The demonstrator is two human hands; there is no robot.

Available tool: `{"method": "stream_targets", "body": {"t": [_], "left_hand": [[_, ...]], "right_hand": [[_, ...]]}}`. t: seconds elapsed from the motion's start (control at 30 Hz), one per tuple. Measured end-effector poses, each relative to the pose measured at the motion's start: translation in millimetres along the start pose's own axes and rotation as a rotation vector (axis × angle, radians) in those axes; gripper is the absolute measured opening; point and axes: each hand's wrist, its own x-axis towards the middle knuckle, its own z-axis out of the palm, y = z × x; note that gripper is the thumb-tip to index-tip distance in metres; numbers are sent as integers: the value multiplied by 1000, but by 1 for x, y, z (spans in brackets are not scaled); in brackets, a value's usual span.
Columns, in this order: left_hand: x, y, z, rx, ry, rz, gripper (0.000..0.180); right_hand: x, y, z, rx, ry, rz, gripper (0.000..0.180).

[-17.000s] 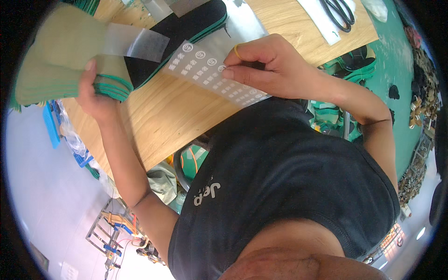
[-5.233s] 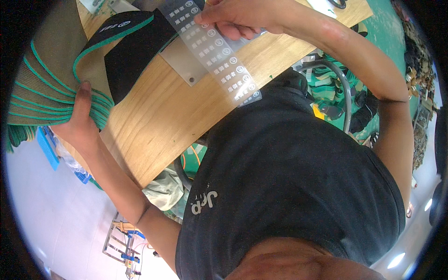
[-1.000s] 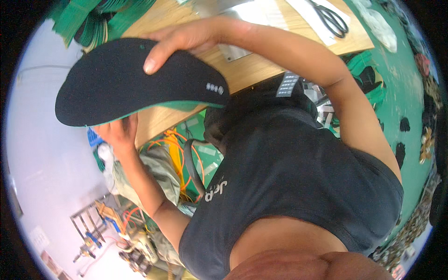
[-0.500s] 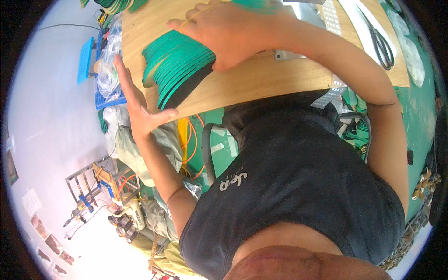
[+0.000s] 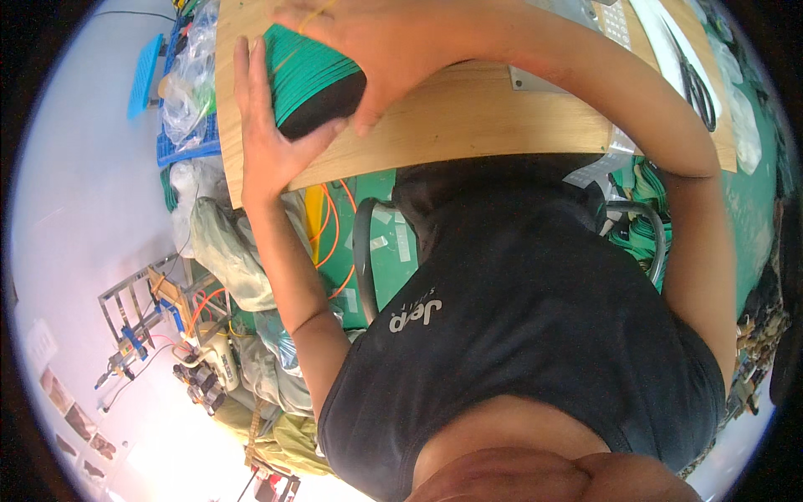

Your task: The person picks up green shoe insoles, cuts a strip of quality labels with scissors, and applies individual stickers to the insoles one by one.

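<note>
Green-edged layers [image 5: 308,77] sit in a stack. What frames them?

Two bare hands. The left hand [image 5: 272,138] is spread wide, thumb well away from its fingers, along the stack's left side. The right hand [image 5: 389,54], with a yellow band [image 5: 316,15] on a finger, spreads wide over the right part.

Is either one gripping?

Cannot tell. The stack lies on the wooden table [image 5: 485,125], near its left end.

And farther out?

A metal plate [image 5: 534,80], partly behind the right forearm; then black-handled scissors [image 5: 694,88] on a white sheet [image 5: 652,38].
</note>
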Motion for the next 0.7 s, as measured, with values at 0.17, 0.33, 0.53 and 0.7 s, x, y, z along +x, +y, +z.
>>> {"method": "stream_targets", "body": {"t": [0.17, 0.33, 0.53, 0.7], "left_hand": [[9, 2, 0, -65, 98, -74, 104], [-13, 9, -19, -37, 189, 80, 101], [-13, -3, -2, -230, -43, 68, 86], [2, -23, -34, -774, 365, -197, 40]], "right_hand": [[21, -1, -20, 162, -333, 119, 103], [27, -13, -31, 147, -79, -80, 108], [21, -1, -17, 120, -458, 200, 95], [12, -41, -47, 367, -307, 41, 92]]}}
